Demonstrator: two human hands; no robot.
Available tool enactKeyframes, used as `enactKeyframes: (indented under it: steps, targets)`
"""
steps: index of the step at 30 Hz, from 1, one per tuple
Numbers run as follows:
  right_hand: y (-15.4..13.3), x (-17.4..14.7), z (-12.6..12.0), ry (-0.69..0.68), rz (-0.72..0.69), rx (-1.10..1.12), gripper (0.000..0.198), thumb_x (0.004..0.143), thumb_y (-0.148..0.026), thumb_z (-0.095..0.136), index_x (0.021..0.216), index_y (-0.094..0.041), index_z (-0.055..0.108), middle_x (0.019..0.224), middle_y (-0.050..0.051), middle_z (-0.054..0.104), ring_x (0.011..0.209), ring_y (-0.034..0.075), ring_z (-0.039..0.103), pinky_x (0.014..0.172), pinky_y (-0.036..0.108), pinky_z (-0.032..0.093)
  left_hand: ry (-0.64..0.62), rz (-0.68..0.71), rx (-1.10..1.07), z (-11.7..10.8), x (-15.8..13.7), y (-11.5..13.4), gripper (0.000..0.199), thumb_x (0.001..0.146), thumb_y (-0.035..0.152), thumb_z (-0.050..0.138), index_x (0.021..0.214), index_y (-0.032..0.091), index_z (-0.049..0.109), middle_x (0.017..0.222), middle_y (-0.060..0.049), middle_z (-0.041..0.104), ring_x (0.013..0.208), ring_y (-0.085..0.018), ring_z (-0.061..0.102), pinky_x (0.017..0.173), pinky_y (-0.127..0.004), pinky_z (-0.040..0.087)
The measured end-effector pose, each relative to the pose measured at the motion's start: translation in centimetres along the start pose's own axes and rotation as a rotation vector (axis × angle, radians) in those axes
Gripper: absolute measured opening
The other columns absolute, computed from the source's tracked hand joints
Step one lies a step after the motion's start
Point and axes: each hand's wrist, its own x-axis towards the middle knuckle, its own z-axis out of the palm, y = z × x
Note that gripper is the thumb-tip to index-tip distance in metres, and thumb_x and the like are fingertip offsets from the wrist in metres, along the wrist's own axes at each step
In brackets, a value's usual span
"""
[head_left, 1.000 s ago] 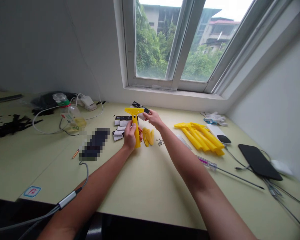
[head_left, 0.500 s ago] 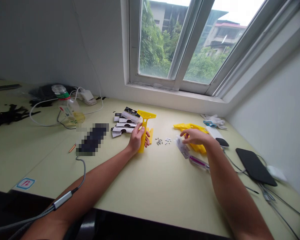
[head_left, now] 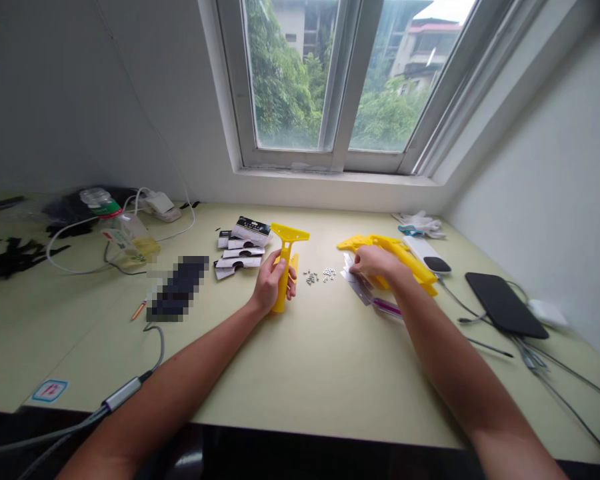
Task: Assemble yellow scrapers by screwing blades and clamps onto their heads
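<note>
My left hand (head_left: 271, 283) is wrapped around the handle of a yellow plastic scraper (head_left: 283, 273), its wide T-shaped head pointing up and away. Behind those fingers, another flat yellow piece (head_left: 295, 261) is partly hidden. Small screws (head_left: 311, 277) and a cluster of little nuts (head_left: 329, 273) lie just right of the scraper. My right hand (head_left: 373, 261) is closed in a pinch at a heap of thin shiny pieces (head_left: 359, 289); its fingertips seem to grip one, whose kind is unclear. Under and beyond this hand are several yellow scraper bodies (head_left: 403, 257).
Cardboard sleeves (head_left: 240, 252) are stacked at the back. A purple-handled tool (head_left: 387, 307) lies under my right forearm. Further right are white gloves (head_left: 420, 225), a white device (head_left: 427, 255), a black slab (head_left: 505, 304) and cables. A bottle (head_left: 123, 230) stands left, near a blurred-out dark object (head_left: 179, 290).
My right hand has lowered onto the thin shiny pieces and its fingers have closed there. My left hand keeps the scraper. The camera view has shifted slightly.
</note>
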Motion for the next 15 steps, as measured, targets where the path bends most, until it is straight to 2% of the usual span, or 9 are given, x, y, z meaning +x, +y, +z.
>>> enactKeyframes:
  steps: [2,6,8,11,15]
  targets:
    - [0.12,-0.38,-0.29,-0.042,-0.014,-0.007,0.022,0.076,-0.042,0.067,0.076,-0.02,0.07,0.078,0.005,0.069,0.066,0.018,0.06,0.058,0.03,0.038,0.0,0.006,0.001,-0.07,0.01,-0.06,0.037,0.089,0.046,0.055,0.115,0.021,0.046,0.071,0.003,0.059,0.041,-0.013,0.057,0.033,-0.021,0.041]
    - [0.15,-1.07,-0.49,-0.127,-0.018,-0.041,0.034,0.058,-0.045,0.082,0.076,-0.021,0.067,0.081,0.005,0.069,0.071,0.02,0.06,0.057,0.03,0.039,-0.003,-0.004,0.008,-0.12,0.01,-0.1,0.038,0.089,0.046,0.056,0.116,0.022,0.045,0.071,0.003,0.059,0.04,-0.013,0.057,0.033,-0.022,0.042]
    - [-0.05,-1.18,-0.44,-0.129,0.004,-0.062,0.032,0.06,-0.046,0.081,0.072,-0.02,0.065,0.077,0.005,0.068,0.069,0.021,0.06,0.057,0.031,0.038,-0.004,-0.011,0.009,-0.12,0.01,-0.13,0.038,0.089,0.045,0.056,0.116,0.022,0.045,0.071,0.003,0.059,0.04,-0.013,0.057,0.033,-0.022,0.042]
    - [-0.44,-1.11,-0.39,-0.102,0.027,-0.074,0.03,0.071,-0.049,0.072,0.069,-0.02,0.065,0.073,0.006,0.068,0.066,0.02,0.06,0.058,0.031,0.038,-0.007,-0.011,0.005,-0.12,0.02,-0.18,0.036,0.09,0.045,0.056,0.116,0.022,0.044,0.071,0.003,0.059,0.041,-0.013,0.057,0.033,-0.022,0.042]
    - [-0.6,-1.07,-0.39,-0.095,0.03,-0.084,0.035,0.079,-0.052,0.062,0.067,-0.019,0.066,0.07,0.006,0.066,0.063,0.019,0.06,0.058,0.032,0.038,-0.013,0.0,0.004,-0.14,0.02,-0.19,0.034,0.09,0.044,0.055,0.115,0.022,0.044,0.071,0.003,0.06,0.04,-0.013,0.057,0.033,-0.022,0.042]
